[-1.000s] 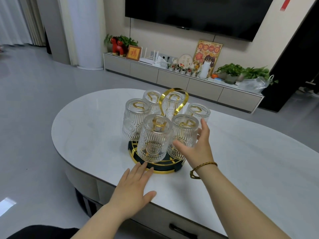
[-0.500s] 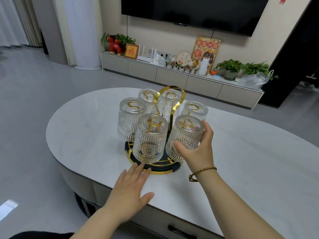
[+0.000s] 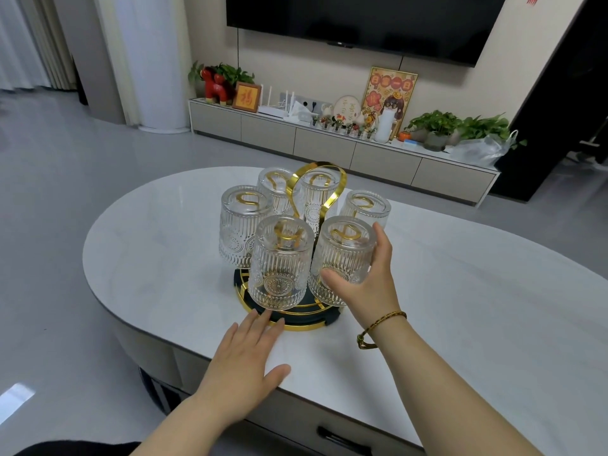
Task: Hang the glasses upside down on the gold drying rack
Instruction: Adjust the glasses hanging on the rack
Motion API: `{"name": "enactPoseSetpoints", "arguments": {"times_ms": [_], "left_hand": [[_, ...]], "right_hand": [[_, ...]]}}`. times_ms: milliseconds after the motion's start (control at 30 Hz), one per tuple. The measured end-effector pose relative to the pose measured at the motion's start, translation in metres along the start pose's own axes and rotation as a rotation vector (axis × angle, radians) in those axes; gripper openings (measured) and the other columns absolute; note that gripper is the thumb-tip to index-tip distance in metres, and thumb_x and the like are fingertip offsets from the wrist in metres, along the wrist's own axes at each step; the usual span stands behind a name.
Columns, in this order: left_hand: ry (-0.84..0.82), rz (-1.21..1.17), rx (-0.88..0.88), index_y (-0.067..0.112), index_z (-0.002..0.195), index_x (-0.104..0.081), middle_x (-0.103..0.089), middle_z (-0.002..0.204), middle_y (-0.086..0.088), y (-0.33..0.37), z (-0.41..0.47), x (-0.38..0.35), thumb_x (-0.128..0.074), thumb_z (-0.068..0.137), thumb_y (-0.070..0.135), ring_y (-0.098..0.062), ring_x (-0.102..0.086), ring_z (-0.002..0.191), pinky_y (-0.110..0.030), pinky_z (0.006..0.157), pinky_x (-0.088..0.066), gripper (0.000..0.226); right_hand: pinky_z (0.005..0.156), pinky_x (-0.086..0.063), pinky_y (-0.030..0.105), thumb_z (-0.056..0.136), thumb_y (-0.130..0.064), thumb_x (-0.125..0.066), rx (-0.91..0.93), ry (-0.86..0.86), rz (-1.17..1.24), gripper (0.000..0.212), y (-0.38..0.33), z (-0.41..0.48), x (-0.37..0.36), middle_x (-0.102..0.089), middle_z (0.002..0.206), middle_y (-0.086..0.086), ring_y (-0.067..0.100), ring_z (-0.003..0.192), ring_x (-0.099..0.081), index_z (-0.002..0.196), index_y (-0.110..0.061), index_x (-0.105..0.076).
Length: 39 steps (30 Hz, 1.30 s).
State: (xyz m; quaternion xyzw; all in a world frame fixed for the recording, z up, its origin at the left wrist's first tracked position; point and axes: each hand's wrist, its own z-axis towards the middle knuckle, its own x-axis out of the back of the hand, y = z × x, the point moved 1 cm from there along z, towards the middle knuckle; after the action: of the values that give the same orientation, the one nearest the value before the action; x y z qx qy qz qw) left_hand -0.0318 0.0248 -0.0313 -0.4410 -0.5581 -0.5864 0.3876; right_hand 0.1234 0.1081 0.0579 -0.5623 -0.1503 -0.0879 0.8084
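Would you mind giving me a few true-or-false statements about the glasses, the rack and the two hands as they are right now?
1. Six glasses sit upside down on the gold rack. True.
2. The right hand grips the front right glass. True.
3. The left hand holds a glass in the air. False: it lies flat and open on the table, fingertips at the rack's base.
4. The rack stands on the floor. False: it stands on the table.
5. A bracelet circles the right wrist. True.
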Motion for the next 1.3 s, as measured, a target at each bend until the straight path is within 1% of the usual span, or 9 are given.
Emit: {"name": "enactPoseSetpoints", "arguments": {"times_ms": [233, 333, 500, 600, 700, 800, 900, 1067, 1300], "left_hand": [[0.05, -0.026, -0.03, 0.023, 0.145, -0.008, 0.002, 0.156, -0.002, 0.005, -0.003, 0.002, -0.04, 0.094, 0.044, -0.021, 0.008, 0.142, -0.037, 0.116, 0.002, 0.064], [0.142, 0.094, -0.11, 0.019, 0.14, -0.033, -0.028, 0.149, -0.006, 0.014, -0.005, 0.008, -0.056, 0.085, 0.048, -0.029, -0.019, 0.139, -0.045, 0.11, -0.025, 0.066], [0.078, 0.024, -0.079, 0.024, 0.145, -0.003, 0.007, 0.154, 0.003, 0.02, -0.001, 0.001, -0.037, 0.094, 0.046, -0.019, 0.011, 0.142, -0.033, 0.116, 0.004, 0.065], [0.116, 0.14, -0.16, 0.012, 0.129, -0.05, -0.049, 0.136, -0.004, 0.029, -0.002, 0.009, -0.071, 0.071, 0.052, -0.027, -0.046, 0.126, -0.034, 0.094, -0.047, 0.074], [0.251, 0.241, -0.184, 0.017, 0.099, -0.071, -0.073, 0.1, 0.001, 0.031, 0.003, 0.004, -0.084, 0.044, 0.056, -0.018, -0.07, 0.091, -0.035, 0.057, -0.057, 0.069], [0.29, 0.266, -0.174, 0.019, 0.097, -0.072, -0.074, 0.098, 0.004, 0.031, 0.007, -0.001, -0.077, 0.053, 0.06, -0.016, -0.07, 0.09, -0.032, 0.06, -0.057, 0.06], [0.324, 0.263, -0.141, 0.017, 0.1, -0.071, -0.073, 0.1, 0.003, 0.03, 0.01, -0.005, -0.056, 0.062, 0.054, -0.017, -0.07, 0.091, -0.032, 0.088, -0.04, 0.055], [0.325, 0.23, -0.12, 0.015, 0.102, -0.07, -0.073, 0.101, 0.0, 0.031, 0.01, -0.004, -0.034, 0.072, 0.05, -0.02, -0.07, 0.091, -0.03, 0.086, -0.031, 0.059], [0.356, 0.239, -0.129, 0.016, 0.102, -0.07, -0.073, 0.1, 0.002, 0.03, 0.01, -0.004, -0.034, 0.071, 0.05, -0.018, -0.07, 0.09, -0.029, 0.086, -0.031, 0.059]], "right_hand": [[0.103, -0.023, 0.027, 0.063, -0.023, -0.076, -0.004, -0.059, -0.064, 0.102, 0.008, -0.008, 0.009, -0.027, 0.143, 0.001, 0.015, 0.13, -0.027, 0.136, -0.027, -0.006], [0.097, -0.023, 0.023, 0.069, -0.015, -0.067, -0.001, -0.051, -0.078, 0.086, 0.017, -0.016, 0.025, -0.031, 0.134, 0.0, 0.014, 0.122, -0.031, 0.135, -0.025, -0.012], [0.091, -0.03, 0.027, 0.081, -0.001, -0.051, -0.095, 0.154, -0.019, 0.059, 0.024, 0.006, 0.05, -0.037, 0.133, 0.01, 0.018, 0.111, -0.039, 0.131, -0.013, -0.023], [0.086, -0.035, 0.029, 0.081, -0.016, -0.056, -0.134, 0.148, -0.025, 0.06, 0.021, 0.032, 0.053, -0.038, 0.134, 0.011, 0.016, 0.105, -0.04, 0.131, -0.014, -0.024], [0.085, -0.037, 0.029, 0.079, -0.024, -0.061, -0.116, 0.076, -0.048, 0.067, 0.019, 0.054, 0.053, -0.037, 0.136, 0.01, 0.014, 0.104, -0.038, 0.133, -0.017, -0.022], [0.086, -0.035, 0.03, 0.076, -0.026, -0.064, -0.095, -0.01, -0.056, 0.075, 0.016, 0.07, 0.051, -0.035, 0.14, 0.01, 0.013, 0.107, -0.036, 0.135, -0.02, -0.018], [0.086, -0.033, 0.029, 0.074, -0.024, -0.065, -0.057, -0.057, -0.074, 0.079, 0.014, 0.081, 0.047, -0.032, 0.143, 0.01, 0.012, 0.11, -0.035, 0.136, -0.022, -0.016], [0.095, -0.034, 0.03, 0.075, -0.021, -0.064, -0.009, -0.064, -0.125, 0.073, 0.014, 0.089, 0.04, -0.031, 0.144, 0.008, 0.024, 0.127, -0.035, 0.135, -0.019, -0.022], [0.087, -0.033, 0.025, 0.075, -0.023, -0.065, 0.008, -0.076, -0.135, 0.07, 0.014, 0.087, 0.042, -0.035, 0.14, 0.007, 0.011, 0.107, -0.035, 0.133, -0.018, -0.026]]}}
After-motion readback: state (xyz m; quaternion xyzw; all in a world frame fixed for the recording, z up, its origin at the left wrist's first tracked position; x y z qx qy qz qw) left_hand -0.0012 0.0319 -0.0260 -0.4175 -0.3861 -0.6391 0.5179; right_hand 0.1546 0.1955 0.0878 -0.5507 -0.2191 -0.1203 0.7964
